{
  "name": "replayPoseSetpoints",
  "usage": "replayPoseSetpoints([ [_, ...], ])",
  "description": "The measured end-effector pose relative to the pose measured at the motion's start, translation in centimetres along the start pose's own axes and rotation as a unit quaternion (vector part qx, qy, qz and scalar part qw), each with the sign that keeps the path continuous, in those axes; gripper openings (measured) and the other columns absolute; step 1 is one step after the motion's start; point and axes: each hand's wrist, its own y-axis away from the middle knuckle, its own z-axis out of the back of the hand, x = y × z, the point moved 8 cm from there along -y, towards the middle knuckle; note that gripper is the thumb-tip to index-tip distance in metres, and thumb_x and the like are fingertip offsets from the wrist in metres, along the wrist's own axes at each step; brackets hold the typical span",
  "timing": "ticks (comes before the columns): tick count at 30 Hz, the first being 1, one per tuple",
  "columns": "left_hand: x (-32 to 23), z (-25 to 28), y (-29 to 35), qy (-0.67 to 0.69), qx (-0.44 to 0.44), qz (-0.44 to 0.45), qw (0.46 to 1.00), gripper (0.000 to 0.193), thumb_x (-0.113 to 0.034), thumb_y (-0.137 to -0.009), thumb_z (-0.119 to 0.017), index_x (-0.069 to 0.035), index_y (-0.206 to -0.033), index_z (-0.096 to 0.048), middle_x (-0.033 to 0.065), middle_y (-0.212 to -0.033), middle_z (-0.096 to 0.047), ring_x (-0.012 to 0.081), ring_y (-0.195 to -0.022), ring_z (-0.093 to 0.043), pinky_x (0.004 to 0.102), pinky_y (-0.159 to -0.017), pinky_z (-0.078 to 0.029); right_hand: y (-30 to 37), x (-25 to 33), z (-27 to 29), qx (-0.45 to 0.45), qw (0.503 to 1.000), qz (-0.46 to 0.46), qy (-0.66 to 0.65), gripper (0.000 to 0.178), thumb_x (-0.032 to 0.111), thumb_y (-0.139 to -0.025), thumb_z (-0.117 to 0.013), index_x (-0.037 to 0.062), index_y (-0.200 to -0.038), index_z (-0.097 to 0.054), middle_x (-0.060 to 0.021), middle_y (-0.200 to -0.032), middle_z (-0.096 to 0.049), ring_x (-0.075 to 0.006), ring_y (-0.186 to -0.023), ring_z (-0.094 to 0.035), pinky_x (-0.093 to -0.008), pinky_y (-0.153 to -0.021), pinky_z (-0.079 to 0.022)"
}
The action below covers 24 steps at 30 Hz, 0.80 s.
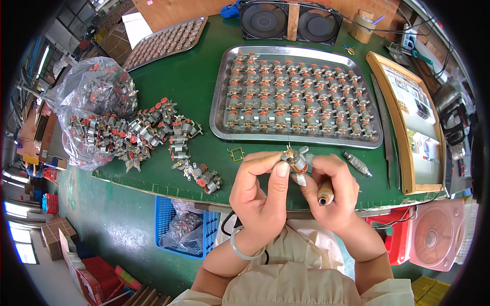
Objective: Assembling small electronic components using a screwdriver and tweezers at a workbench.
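Observation:
My left hand (263,191) pinches a small metal electrical component (298,162) between thumb and finger, just above the bench's front edge. The part has a silvery casing, an orange-red ring and little metal tabs. My right hand (334,191) is closed close against its right side. A tan, rod-shaped tool (325,196) with a dark hole in its end sticks out from those right fingers; its other end is hidden. Something white shows at the fingertips below the component. Beyond both hands lies a metal tray (301,137) with rows of similar components.
Left on the green bench (168,81), loose components (148,130) spill from a clear plastic bag (92,92). A second filled tray (168,43) and twin black fans (291,20) stand behind. A wire-wound spool (357,163), yellow clip (237,153) and wooden frame (408,183) lie nearby.

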Motion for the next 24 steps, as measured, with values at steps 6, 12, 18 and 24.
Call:
replayPoseSetpoints([
  [6, 0.1, 0.1, -0.1, 0.025, 0.009, -0.002, 1.000, 0.008, 0.002, -0.081, -0.054, 0.003, -0.089, -0.053, 0.0102, -0.089, -0.057, 0.0126, -0.078, -0.051, 0.0243, -0.074, -0.040, 0.1, -1.1, -0.3, 0.028, 0.978, -0.144, -0.149, 0.019, -0.003, -0.075, -0.060, 0.0009, -0.091, -0.051, -0.0034, -0.062, -0.049, -0.0085, -0.048, -0.045, -0.0235, -0.040, -0.037],
  [12, 0.6, -0.1, -0.4, 0.107, 0.042, 0.035, 0.993, 0.010, -0.002, -0.083, -0.053, 0.004, -0.091, -0.052, 0.0114, -0.091, -0.058, 0.0148, -0.082, -0.054, 0.0260, -0.075, -0.043, 2.8, -3.2, -2.9, 0.122, 0.708, -0.474, -0.508, 0.021, 0.008, -0.081, -0.060, -0.0017, -0.096, -0.050, -0.0014, -0.066, -0.047, -0.0076, -0.054, -0.046, -0.0253, -0.045, -0.040],
  [18, 2.3, 0.5, -1.5, 0.145, 0.045, 0.141, 0.978, 0.013, -0.008, -0.087, -0.047, 0.003, -0.095, -0.049, 0.0171, -0.108, -0.051, 0.0279, -0.087, -0.060, 0.0333, -0.074, -0.052, 1.1, -3.1, 1.2, 0.322, 0.896, -0.101, 0.290, 0.024, 0.006, -0.067, -0.064, 0.0019, -0.085, -0.049, -0.0111, -0.070, -0.049, -0.0279, -0.056, -0.053, -0.0352, -0.048, -0.043],
  [24, 4.3, -0.3, -1.3, 0.262, 0.099, 0.227, 0.933, 0.010, -0.004, -0.081, -0.056, 0.001, -0.089, -0.053, 0.0193, -0.120, -0.044, 0.0314, -0.107, -0.048, 0.0403, -0.090, -0.042, -0.3, -2.4, 1.7, 0.229, 0.963, -0.059, 0.128, 0.021, 0.004, -0.066, -0.063, 0.0026, -0.083, -0.050, -0.0092, -0.063, -0.050, -0.0265, -0.051, -0.052, -0.0352, -0.044, -0.041],
])
